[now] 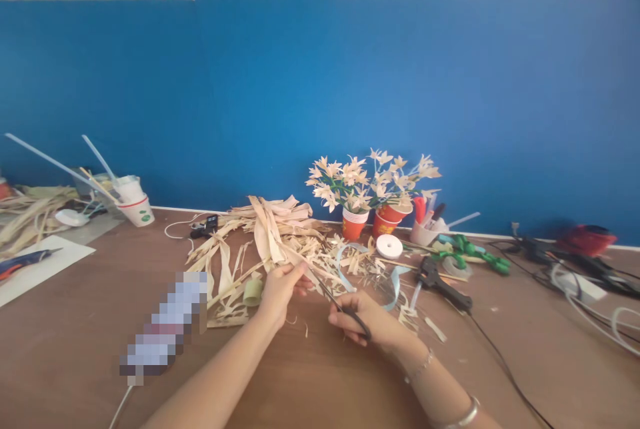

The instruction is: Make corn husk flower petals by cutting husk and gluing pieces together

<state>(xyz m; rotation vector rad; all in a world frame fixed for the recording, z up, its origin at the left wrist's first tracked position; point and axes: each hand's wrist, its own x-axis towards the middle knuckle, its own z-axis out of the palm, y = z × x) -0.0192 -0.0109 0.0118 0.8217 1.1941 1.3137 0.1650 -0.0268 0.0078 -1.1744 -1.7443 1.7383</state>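
My left hand (280, 292) is closed in a pinch on a pale strip of dried corn husk (269, 236) at the middle of the table. In my right hand (363, 319) is a pair of dark scissors (361, 326), fingers wrapped around the handles. The blades point up and left, close to the fingertips of my left hand; whether they touch the husk I cannot tell. Behind both hands spreads a heap of husk strips and scraps (235, 221). A small green roll (253, 291) lies just left of my left hand.
Husk flowers (357, 182) stand in red paper cups (353, 226) at the back. To the right lie a white spool (389, 246), a black glue gun (447, 288) with its cord, and green stems (470, 252). A blurred-out device (167, 329) and a white cup (136, 210) are leftward.
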